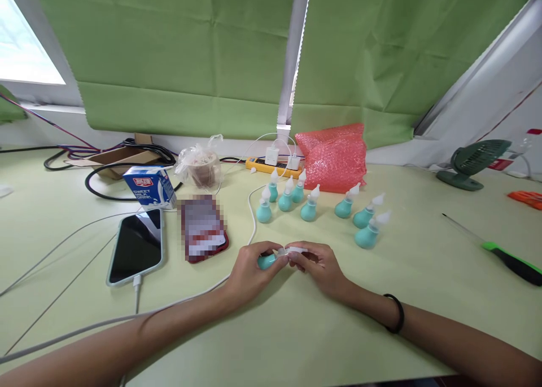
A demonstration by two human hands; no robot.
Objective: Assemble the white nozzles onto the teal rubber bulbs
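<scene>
Low over the table's middle, my left hand [249,267] is closed around a teal squeeze bulb [266,261] of a nasal aspirator, lying on its side with its clear neck pointing right. My right hand [318,263] pinches the white nozzle tip [298,250] at that neck; whether the tip is fully seated I cannot tell. Beyond my hands stand several like aspirators, teal bulbs with whitish tips, among them one at the front left [263,211], one in the middle [309,209] and a tilted one at the right [367,236].
Left of my hands lie a charging phone [138,246] and a red-cased phone [204,229], near a milk carton [150,187]. A white cable runs beneath my left forearm. Behind are a power strip [258,166] and pink bubble wrap [334,158]; rightward, a screwdriver [503,257] and green fan [470,162].
</scene>
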